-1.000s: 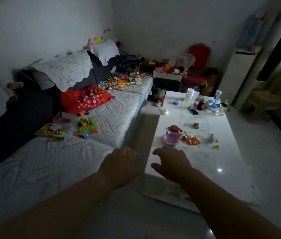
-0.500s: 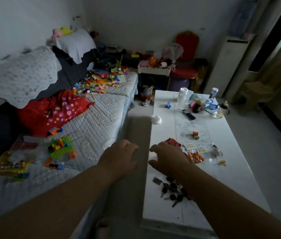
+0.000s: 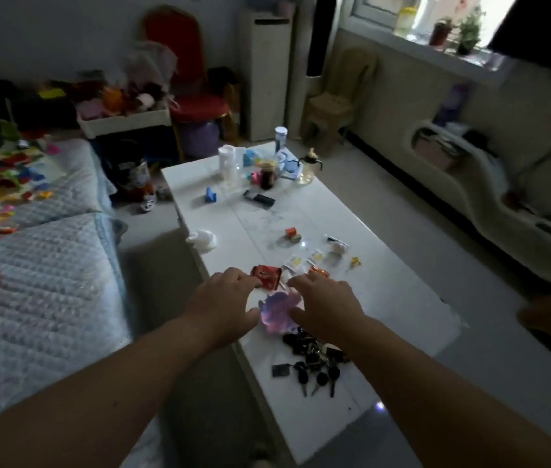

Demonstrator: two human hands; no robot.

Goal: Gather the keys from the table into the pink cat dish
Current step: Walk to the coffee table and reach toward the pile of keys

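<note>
Both hands, left hand (image 3: 221,307) and right hand (image 3: 326,307), are hovering with fingers spread apart, flanking the pink cat dish (image 3: 279,310) lying between them; keys (image 3: 314,358) are lying behind the right fingers on the counter (image 3: 385,298).

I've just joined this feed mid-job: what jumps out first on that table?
Two bare hands, the left hand and the right hand, hover on either side of a small pink cat-shaped dish near the front of the white table. Just nearer the camera lies a dark bunch of black-headed keys, not yet in the dish. Beyond the hands, a red snack wrapper stands out.
</note>
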